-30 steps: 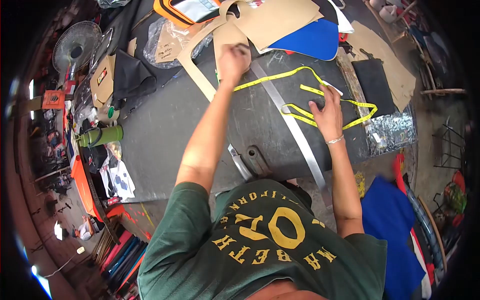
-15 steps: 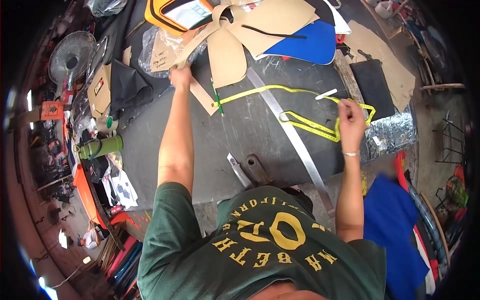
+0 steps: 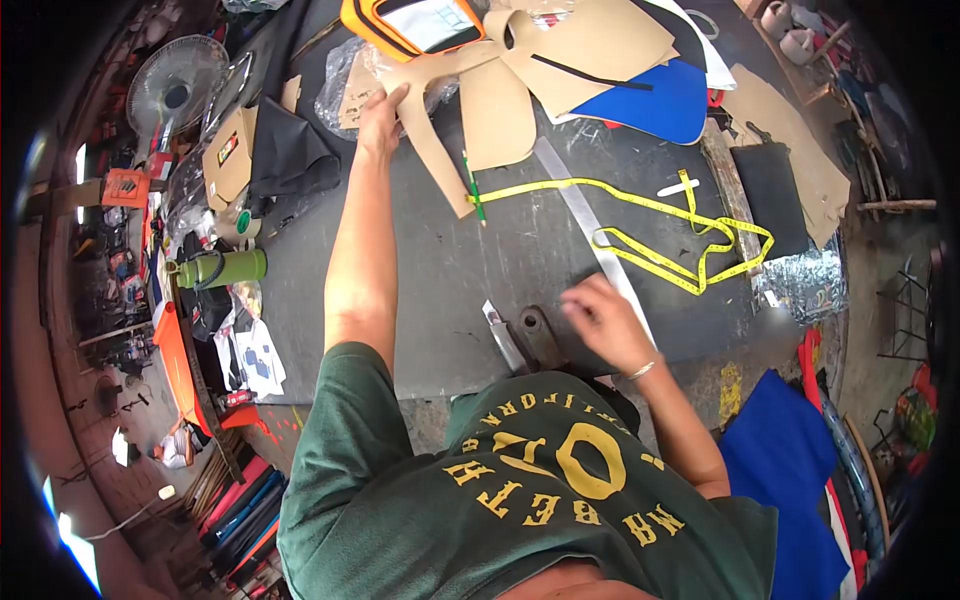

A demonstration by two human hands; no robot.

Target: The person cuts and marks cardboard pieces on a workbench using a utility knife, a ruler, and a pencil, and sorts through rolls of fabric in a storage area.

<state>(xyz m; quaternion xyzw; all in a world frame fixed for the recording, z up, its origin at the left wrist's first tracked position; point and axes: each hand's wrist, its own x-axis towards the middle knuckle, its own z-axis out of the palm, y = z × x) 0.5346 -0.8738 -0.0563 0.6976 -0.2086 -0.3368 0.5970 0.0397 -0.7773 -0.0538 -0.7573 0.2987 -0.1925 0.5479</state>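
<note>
Toward the worktable's (image 3: 420,290) far side sits a pouch (image 3: 430,25), with paper pattern pieces (image 3: 498,115) spread before it and to its right. Nearer the front, a pencil (image 3: 474,190) lies across the left end of a tape measure (image 3: 560,184), which crosses a straightedge (image 3: 583,212) and loops toward the right edge. Along the left edge are a bottle (image 3: 225,268) and, nearer the front corner, printed sheets (image 3: 258,345).

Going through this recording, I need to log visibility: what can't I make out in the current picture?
All in the head view:
- Yellow tape measure: numerals too small to read.
- Right hand: fingertips blurred.
- Metal strip: lower end hidden by the right forearm.
- Orange bag: cut off by the top edge.
</note>
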